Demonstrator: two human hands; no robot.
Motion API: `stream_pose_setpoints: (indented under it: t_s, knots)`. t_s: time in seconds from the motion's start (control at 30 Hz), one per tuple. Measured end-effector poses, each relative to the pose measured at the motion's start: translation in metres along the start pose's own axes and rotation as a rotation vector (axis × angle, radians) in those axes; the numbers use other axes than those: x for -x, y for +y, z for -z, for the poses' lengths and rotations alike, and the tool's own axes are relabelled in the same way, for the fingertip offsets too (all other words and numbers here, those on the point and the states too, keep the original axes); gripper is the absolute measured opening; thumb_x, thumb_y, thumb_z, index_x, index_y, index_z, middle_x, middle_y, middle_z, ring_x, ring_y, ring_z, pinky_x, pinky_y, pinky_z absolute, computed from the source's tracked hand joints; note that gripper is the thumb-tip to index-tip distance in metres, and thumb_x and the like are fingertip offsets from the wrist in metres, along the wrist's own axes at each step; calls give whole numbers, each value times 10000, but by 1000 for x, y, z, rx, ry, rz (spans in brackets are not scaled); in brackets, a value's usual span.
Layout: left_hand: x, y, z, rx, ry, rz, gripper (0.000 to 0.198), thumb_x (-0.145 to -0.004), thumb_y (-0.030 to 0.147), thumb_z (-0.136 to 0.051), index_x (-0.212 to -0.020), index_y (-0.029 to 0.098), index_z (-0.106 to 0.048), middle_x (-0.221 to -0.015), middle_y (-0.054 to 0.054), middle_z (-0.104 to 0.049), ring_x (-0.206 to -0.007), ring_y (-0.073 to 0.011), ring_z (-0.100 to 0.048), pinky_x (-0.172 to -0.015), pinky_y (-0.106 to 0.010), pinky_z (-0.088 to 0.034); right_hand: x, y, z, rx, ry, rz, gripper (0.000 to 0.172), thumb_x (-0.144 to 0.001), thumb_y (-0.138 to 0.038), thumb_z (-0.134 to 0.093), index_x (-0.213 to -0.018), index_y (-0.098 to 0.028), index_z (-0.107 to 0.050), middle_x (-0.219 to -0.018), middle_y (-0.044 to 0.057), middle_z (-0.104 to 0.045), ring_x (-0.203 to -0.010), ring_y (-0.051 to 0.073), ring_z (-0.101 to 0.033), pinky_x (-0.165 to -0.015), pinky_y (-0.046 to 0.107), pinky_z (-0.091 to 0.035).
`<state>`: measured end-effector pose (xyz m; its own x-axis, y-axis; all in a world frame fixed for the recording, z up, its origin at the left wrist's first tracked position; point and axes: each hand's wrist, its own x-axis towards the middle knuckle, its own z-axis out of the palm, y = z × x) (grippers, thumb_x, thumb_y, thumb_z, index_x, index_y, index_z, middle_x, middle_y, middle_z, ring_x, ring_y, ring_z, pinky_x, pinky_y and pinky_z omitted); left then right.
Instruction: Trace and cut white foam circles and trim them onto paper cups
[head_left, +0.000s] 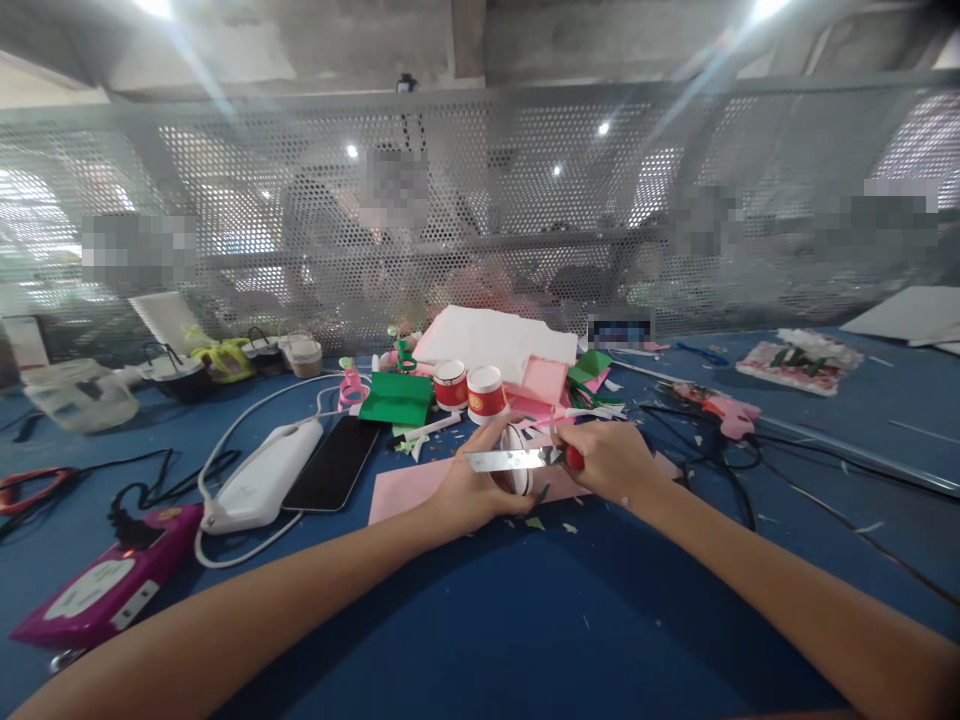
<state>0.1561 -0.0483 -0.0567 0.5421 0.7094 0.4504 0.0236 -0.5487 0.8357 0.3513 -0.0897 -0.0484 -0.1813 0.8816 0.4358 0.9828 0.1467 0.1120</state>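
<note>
Two red paper cups point(487, 396) stand uncut; our left hand point(469, 492) clasps a third cup point(519, 482); our right hand point(611, 462) grips a knife point(517, 459) across it. How much is cut, we cannot tell.

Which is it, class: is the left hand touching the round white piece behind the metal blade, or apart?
Touching: the head view shows the left hand wrapped around the round white piece, gripping its upper and lower edges.

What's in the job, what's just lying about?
In the job: blade (right hand), round white piece (left hand); maybe pink sheet, red cups.

Seemingly lying about: phone, power strip, glue gun, jar.
</note>
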Motion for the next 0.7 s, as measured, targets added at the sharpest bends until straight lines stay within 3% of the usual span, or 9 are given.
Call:
stream_pose_setpoints:
  t_s: [0.27,0.4,0.5,0.57,0.7]
  knots:
    - [-1,7,0,-194,-29,-57,736,-531,149,-783,-1222,231,-545,-1140,-75,-595,-1145,-306,-513,-998,-461,-429,1,-1,0,-44,7,13,233,-714,-176,-460,-822,-172,-667,-663,68,-680,-627,178,-586,-537,267,-233]
    - [0,7,0,-39,-88,56,722,-541,155,-786,-1209,208,-520,-1038,-60,-616,-971,-248,-610,-841,-388,-530,0,0,-4,-85,96,46,214,-703,-185,-460,-786,-179,-657,-631,53,-669,-596,165,-576,-540,258,-253]
    - [2,7,-1,119,-146,140,706,-604,193,-757,-1245,214,-463,-1070,-53,-581,-854,-183,-636,-746,-339,-564,1,4,-8,-89,154,58,215,-691,-188,-458,-779,-185,-655,-621,48,-666,-571,158,-560,-529,258,-249]
    - [2,6,-1,122,-119,116,721,-608,200,-754,-1259,220,-445,-1148,-67,-550,-892,-184,-629,-765,-339,-567,1,6,-9,-77,171,56,205,-692,-199,-460,-765,-189,-652,-611,46,-662,-553,157,-546,-518,263,-233]
    - [0,4,1,-93,-30,-12,762,-561,182,-771,-1261,228,-474,-1243,-87,-524,-1068,-253,-566,-908,-414,-518,3,9,-9,-57,152,68,188,-678,-206,-476,-745,-187,-651,-601,48,-662,-544,156,-543,-515,262,-224]
